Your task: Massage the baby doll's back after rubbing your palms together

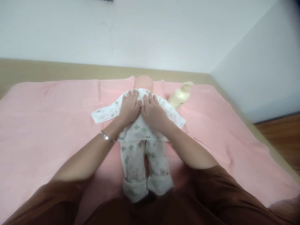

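A baby doll (143,82) lies on a pink cloth, its bald head pointing away from me and no face showing. It wears a white printed top (138,132) and matching trousers (134,156) with turned-up cuffs. My left hand (130,107) rests flat on the left side of the doll's upper body, fingers stretched out. On the right side of the same top, my right hand (153,111) lies flat too, its thumb close to the left thumb. Neither hand grips anything. A silver bangle (106,136) circles my left wrist.
A pale yellow pump bottle (180,97) lies tilted on the cloth by the doll's right-hand sleeve. The pink cloth (58,125) covers most of a tan padded surface (70,69). White walls (150,37) stand behind and at right; wooden floor (281,134) shows at far right.
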`<state>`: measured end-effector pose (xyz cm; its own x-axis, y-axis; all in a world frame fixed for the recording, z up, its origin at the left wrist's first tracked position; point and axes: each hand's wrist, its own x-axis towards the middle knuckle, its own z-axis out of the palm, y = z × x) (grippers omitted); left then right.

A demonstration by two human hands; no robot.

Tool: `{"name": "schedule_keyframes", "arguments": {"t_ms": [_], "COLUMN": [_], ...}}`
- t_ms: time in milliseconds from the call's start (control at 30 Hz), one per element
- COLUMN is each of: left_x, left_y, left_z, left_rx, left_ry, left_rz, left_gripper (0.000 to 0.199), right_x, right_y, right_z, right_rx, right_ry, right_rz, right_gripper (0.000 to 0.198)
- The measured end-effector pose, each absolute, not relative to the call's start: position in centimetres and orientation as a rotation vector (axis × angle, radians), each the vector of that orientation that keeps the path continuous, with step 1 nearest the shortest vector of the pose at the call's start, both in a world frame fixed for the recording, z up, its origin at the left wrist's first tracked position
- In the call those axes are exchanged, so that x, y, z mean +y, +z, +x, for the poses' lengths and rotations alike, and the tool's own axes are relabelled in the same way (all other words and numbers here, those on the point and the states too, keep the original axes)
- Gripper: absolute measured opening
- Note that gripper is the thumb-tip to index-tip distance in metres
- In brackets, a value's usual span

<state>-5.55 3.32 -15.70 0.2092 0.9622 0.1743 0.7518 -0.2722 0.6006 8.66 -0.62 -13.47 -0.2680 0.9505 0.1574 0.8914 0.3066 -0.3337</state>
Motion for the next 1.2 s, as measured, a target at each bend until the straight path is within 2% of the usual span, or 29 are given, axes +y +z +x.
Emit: {"name": "schedule_keyframes", "arguments": {"t_ms": [233,500,633,900,1200], "left_x": [-0.2,0.2,1.4,2.0,0.4], "left_y": [-15.0,-13.0,-13.0,-15.0,-16.3], "left_z": [-3.2,-3.3,-3.9,-4.1,-3.2], "left_rx": [1.654,1.637,1.697,1.729,1.709], "left_ry": [0.759,0.560,0.521,0.681,0.958], "left_rz": [2.125,2.078,1.978,2.059,2.248], "left_gripper": [0.060,0.061,0.065,0.063,0.056], "right_x": [4.0,2.1,-0.1,-0.6,2.1], "right_y": [-13.5,-14.2,-13.6,-13.2,-13.6], "right_z": [11.2,10.3,9.2,8.5,9.6], "right_rx": [-2.253,-2.293,-2.273,-2.222,-2.126], "right_ry": [0.369,0.014,-0.050,0.058,0.368], "right_rz": [-1.660,-1.671,-1.650,-1.679,-1.683], "right_gripper": [0.061,0.054,0.053,0.057,0.061]}}
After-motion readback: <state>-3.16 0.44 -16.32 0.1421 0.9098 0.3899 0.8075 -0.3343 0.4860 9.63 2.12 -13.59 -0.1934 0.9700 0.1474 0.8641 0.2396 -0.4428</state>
